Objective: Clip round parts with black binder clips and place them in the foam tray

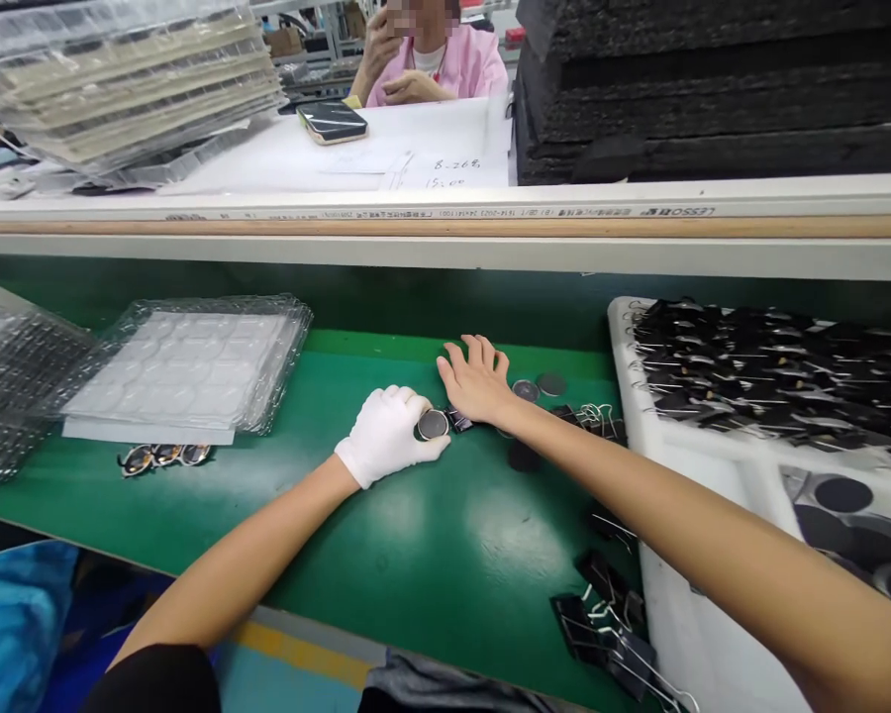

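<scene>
Above the green table (445,564), a white rail (490,211) bears upside-down print, "LESSO". The gloved left hand (393,434) is curled in a pinch; the bare right hand (479,383) is palm-down, loosely spread, its underside hidden. 1 dark disc (433,425) sits between left thumb and fingers.

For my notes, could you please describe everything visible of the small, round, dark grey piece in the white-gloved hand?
The small, round, dark grey piece has a pale, shiny rim, perhaps metal. The white-gloved left hand holds its edge between thumb and fingers, face towards the camera, over the green tabletop. A black binder clip is beside it, near the bare right hand; whether clip and piece touch is unclear.
</scene>
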Demonstrator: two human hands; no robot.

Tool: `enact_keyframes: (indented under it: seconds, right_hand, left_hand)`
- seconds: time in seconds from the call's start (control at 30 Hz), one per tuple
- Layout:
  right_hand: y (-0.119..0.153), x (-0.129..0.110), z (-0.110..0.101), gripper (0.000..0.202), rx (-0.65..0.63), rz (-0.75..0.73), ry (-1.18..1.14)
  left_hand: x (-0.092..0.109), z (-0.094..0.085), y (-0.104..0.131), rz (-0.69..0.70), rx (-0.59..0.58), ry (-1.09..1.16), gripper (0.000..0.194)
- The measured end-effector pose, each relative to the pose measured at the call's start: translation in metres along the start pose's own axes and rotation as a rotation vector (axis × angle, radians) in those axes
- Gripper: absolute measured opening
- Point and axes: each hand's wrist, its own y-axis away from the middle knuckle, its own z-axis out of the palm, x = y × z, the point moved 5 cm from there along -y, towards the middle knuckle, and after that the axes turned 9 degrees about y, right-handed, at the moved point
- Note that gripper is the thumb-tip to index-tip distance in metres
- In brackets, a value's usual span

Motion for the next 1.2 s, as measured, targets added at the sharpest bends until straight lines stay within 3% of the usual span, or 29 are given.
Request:
enact_keyframes:
  seconds: [0.73, 1.03, 1.1, 1.2]
  right_hand:
    - [0.003, 0.009, 0.000, 0.057, 0.115, 0.073, -0.074]
    - [0.002, 0.008, 0.004, 0.054, 0.112, 0.085, -0.128]
    - [0.000, 0.006, -0.002, 0.054, 0.104, 0.116, -0.172]
    - [0.003, 0.019, -0.033, 0.057, 0.191, 0.242, -0.260]
  left_hand:
    - [0.009, 0.002, -0.007, -0.074, -0.017, 0.220, 0.032]
    - [0.014, 0.004, -0.009, -0.066, 0.001, 0.153, 0.034]
    - [0.016, 0.003, -0.009, -0.062, -0.001, 0.124, 0.033]
    - [0.016, -0.002, -0.007, -0.116, 0.011, 0.078, 0.037]
